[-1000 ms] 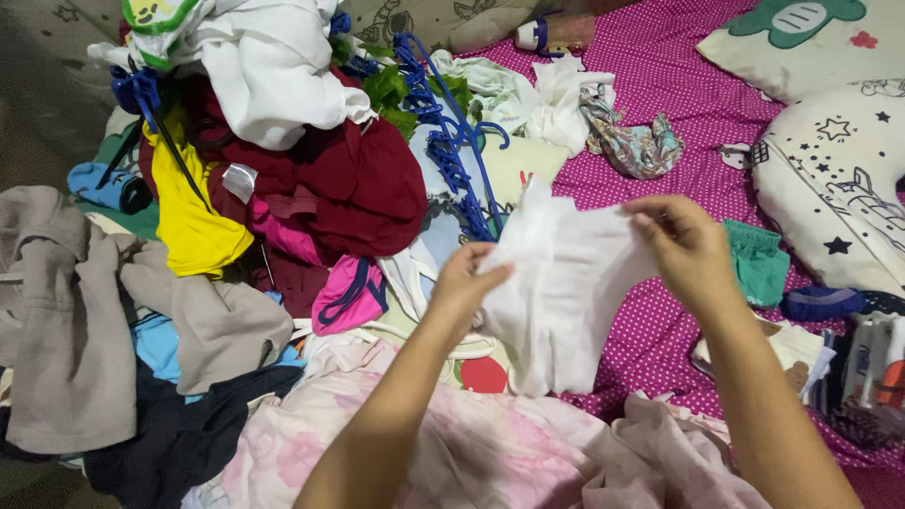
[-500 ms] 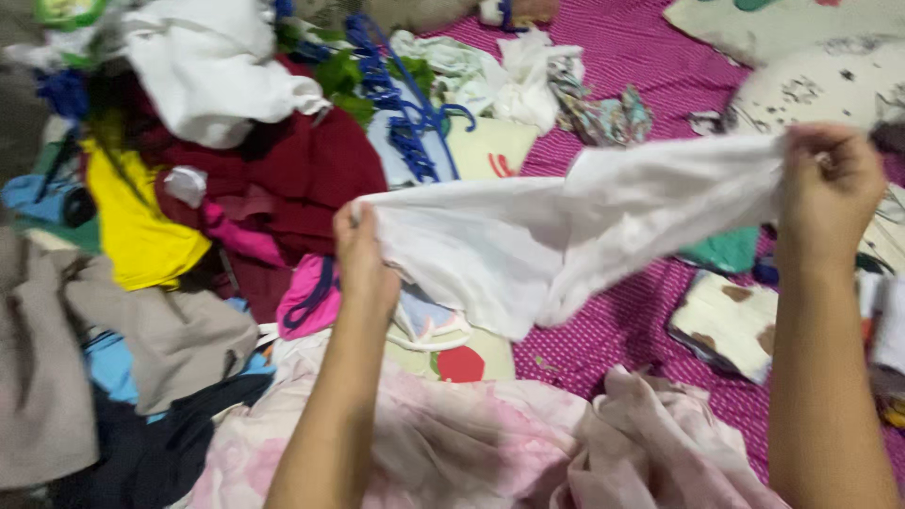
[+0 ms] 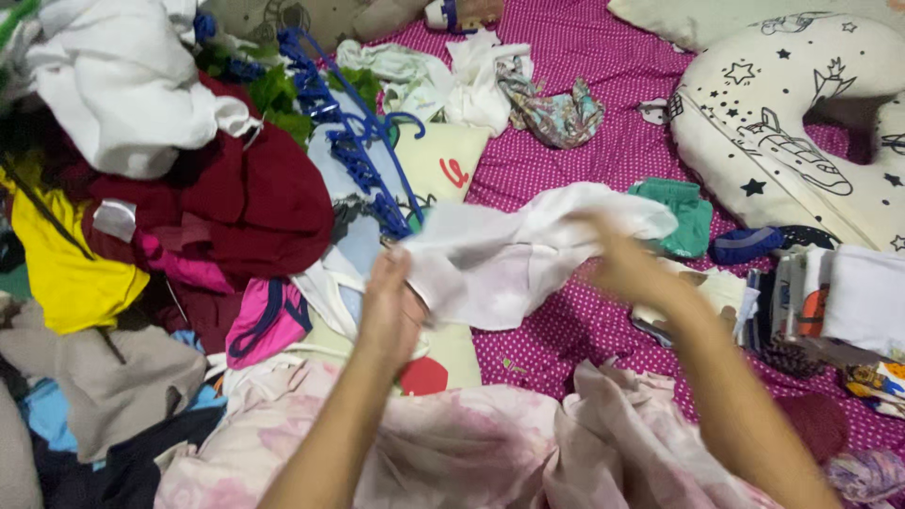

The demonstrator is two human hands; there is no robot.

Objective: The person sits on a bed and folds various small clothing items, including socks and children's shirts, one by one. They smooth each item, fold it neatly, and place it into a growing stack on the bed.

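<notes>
Your left hand (image 3: 391, 306) pinches one edge of the white garment (image 3: 509, 254), your blurred right hand (image 3: 627, 269) grips the other, above the pink dotted sheet (image 3: 566, 170); keep both edges taut and level so the cloth folds evenly

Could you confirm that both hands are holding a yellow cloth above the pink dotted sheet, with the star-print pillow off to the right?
Not quite: the cloth is white, not yellow, as the head view shows. The left hand and right hand both hold it above the pink dotted sheet, and the star-print pillow does lie to the right.
</notes>
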